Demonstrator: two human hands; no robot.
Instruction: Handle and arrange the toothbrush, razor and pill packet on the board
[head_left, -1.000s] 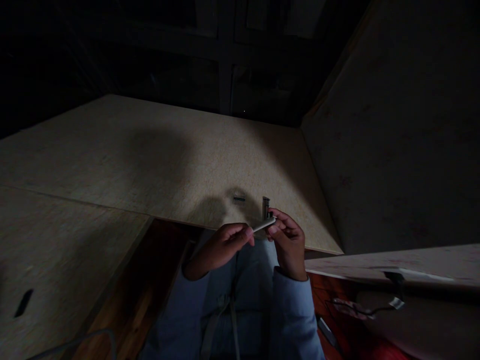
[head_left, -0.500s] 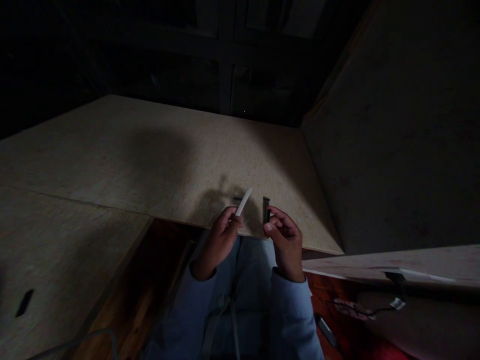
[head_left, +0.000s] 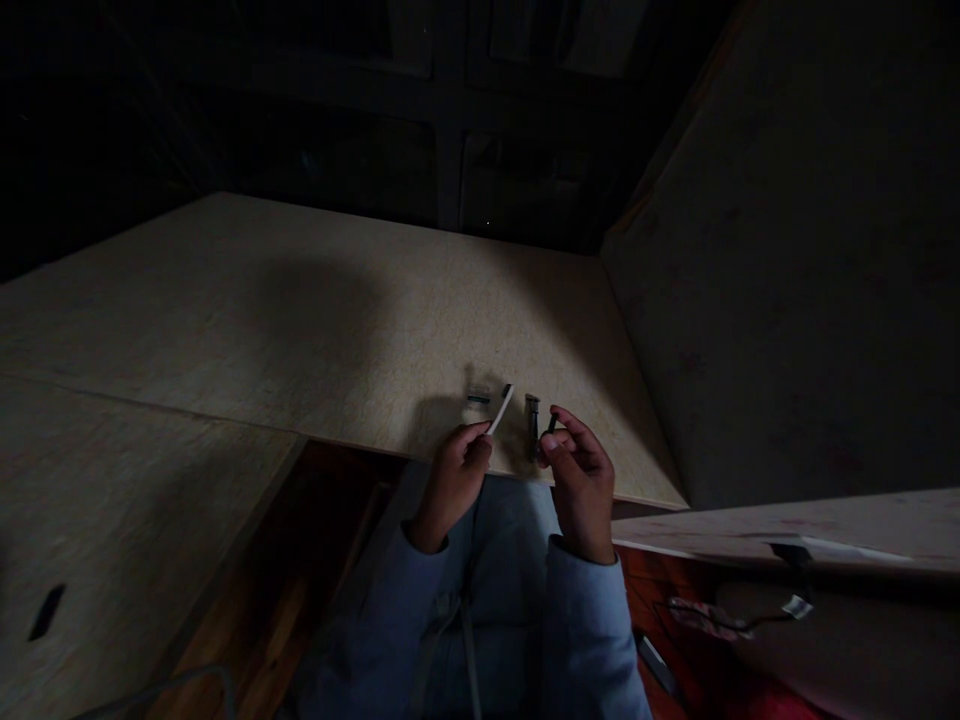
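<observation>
My left hand (head_left: 455,478) is closed around the handle of a white toothbrush (head_left: 501,408), whose dark-bristled head points up and away from me. Pinched between the thumb and fingers of my right hand (head_left: 581,480) is a small dark piece (head_left: 553,422), too dim to tell its kind. A dark razor (head_left: 533,425) lies on the tabletop (head_left: 420,310) just left of that hand, its head facing away. Beyond the toothbrush handle lies a small clear item with a dark strip (head_left: 478,399), close to my left fingers.
A dark panel (head_left: 795,300) stands along the table's right side. The near edge of the table runs just in front of my lap. At lower left, a second surface (head_left: 112,520) bears a dark slot-like mark (head_left: 47,612). A cable (head_left: 765,620) hangs at lower right.
The toothbrush has turned, so its dark bristles now show. My right hand has shifted slightly right with the dark piece, uncovering more of the razor. My left hand has moved a little right.
</observation>
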